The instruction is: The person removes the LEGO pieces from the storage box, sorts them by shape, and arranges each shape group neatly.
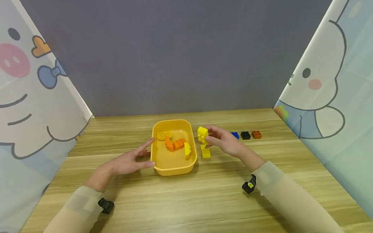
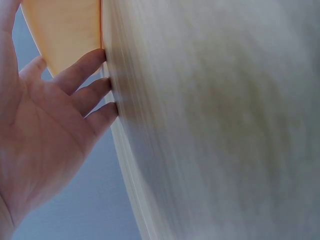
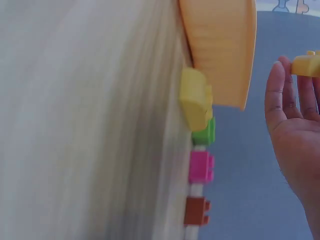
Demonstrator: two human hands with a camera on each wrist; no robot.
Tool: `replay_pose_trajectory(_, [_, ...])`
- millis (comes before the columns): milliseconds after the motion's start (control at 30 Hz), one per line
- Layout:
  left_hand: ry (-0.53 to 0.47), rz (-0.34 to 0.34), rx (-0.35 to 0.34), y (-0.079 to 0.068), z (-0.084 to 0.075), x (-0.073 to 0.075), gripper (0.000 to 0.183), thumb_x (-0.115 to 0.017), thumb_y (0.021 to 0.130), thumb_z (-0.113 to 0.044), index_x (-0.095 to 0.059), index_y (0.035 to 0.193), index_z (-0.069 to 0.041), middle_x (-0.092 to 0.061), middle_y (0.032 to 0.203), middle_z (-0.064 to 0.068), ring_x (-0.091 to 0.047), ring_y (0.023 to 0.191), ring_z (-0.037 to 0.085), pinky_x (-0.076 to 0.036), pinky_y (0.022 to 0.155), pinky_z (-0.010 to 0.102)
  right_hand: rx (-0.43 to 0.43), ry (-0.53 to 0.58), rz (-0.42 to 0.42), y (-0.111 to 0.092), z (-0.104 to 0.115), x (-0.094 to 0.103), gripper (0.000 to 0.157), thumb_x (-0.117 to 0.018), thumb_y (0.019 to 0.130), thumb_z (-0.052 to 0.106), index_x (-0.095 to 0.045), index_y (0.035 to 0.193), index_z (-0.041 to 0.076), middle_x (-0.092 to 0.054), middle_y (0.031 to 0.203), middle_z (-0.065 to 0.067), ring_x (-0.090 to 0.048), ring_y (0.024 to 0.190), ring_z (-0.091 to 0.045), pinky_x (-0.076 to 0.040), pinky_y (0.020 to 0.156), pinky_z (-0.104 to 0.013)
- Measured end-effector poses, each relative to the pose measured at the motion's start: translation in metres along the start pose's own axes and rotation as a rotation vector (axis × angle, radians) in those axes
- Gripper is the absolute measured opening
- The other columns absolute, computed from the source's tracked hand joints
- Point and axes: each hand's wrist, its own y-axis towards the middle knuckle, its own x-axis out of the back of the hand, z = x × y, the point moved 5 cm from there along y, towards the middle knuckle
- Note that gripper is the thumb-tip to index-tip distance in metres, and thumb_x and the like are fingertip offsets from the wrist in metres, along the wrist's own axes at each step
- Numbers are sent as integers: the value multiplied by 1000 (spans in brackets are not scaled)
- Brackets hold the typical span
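My right hand [image 1: 224, 140] pinches a yellow toy brick [image 1: 202, 134] just off the right side of a yellow-orange tray [image 1: 173, 171]. In the right wrist view, that brick [image 3: 306, 66] is at the fingertips, partly cut off by the frame edge. Below it on the table, close to the tray, stands another yellow brick [image 1: 205, 152] with a curved side. My left hand [image 1: 130, 162] touches the tray's left side, thumb and fingers spread and fairly straight. Inside the tray lie an orange brick [image 1: 179, 144], an orange curved brick [image 1: 169, 145], a yellow curved brick [image 1: 187, 151] and a yellow-orange studded brick [image 1: 164, 135].
A row of bricks stands right of the tray: blue [image 1: 235, 135], black [image 1: 246, 135] and reddish-brown [image 1: 256, 134]. The right wrist view also shows a green brick [image 3: 204, 132] and a pink brick [image 3: 200, 167]. A grey panel [image 1: 180, 53] rises behind the wooden table [image 1: 178, 208].
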Motion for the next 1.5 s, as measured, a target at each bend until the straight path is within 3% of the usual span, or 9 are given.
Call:
replay_pose_trajectory(167, [4,-3,-3,0,0,0,102,-71,103,-60,-6,178,-39,-47,170,24,-40,160,51,-27,126,80,9,29,-6,-13,-8,10,47,-46,120,24,-42,162,2,-63,138,-29,-76,117,-29,-58,103,-67])
replay_pose_trajectory(233, [6,-2,-3,0,-1,0,102,-71,103,-61,-6,178,-39,-47,170,24,-40,160,51,-26,126,80,9,49,-17,-18,-11,12,53,-44,121,24,-33,169,8,-65,127,-27,-79,111,-22,-59,101,-66])
replay_pose_trajectory(400, [2,1,1,0,-2,0,101,-70,103,-62,-6,177,-41,-46,171,24,-39,160,50,-26,126,80,-4,122,-36,-24,-17,16,59,-41,122,25,-19,176,22,-60,104,-17,-81,108,-26,-62,100,-62])
replay_pose_trajectory(567, [-6,4,1,0,-1,-1,102,-71,103,-61,-6,178,-40,-46,171,24,-39,161,50,-25,126,80,-27,167,-66,-26,-20,18,50,-37,122,26,-31,170,12,-60,128,-32,-82,105,-27,-66,96,-52])
replay_pose_trajectory(700, [-19,4,2,0,-1,-1,102,-72,102,-61,-6,178,-40,-46,171,23,-38,161,51,-25,126,80,-59,179,-93,-28,-21,21,48,-39,122,23,-37,165,3,-55,141,-36,-80,107,-28,-65,98,-54])
replay_pose_trajectory(967, [-22,5,4,1,0,0,102,-72,102,-61,-6,178,-40,-46,171,22,-37,161,50,-24,127,80,-75,94,-95,-33,-22,32,67,-69,104,-1,-39,164,2,-54,150,-25,-74,118,-24,-62,103,-58])
replay_pose_trajectory(1100, [-22,10,1,2,1,-1,102,-72,102,-61,-6,178,-40,-46,172,21,-36,162,50,-24,126,80,-113,26,-88,-36,-27,38,69,-72,103,-2,-40,163,4,-49,146,-25,-75,113,-19,-65,100,-50])
replay_pose_trajectory(1300, [0,2,0,3,1,0,102,-72,102,-62,-7,178,-39,-46,171,22,-38,161,49,-26,126,79,-215,-123,-58,-41,-41,45,67,-77,102,2,-41,159,4,-46,140,-26,-76,105,-25,-65,87,-33])
replay_pose_trajectory(1500, [1,3,8,2,2,1,102,-71,102,-63,-6,177,-42,-46,171,22,-39,161,50,-25,126,80,-286,-228,-1,-44,-51,42,72,-82,98,7,-43,159,4,-47,145,-26,-76,110,-28,-63,81,-31])
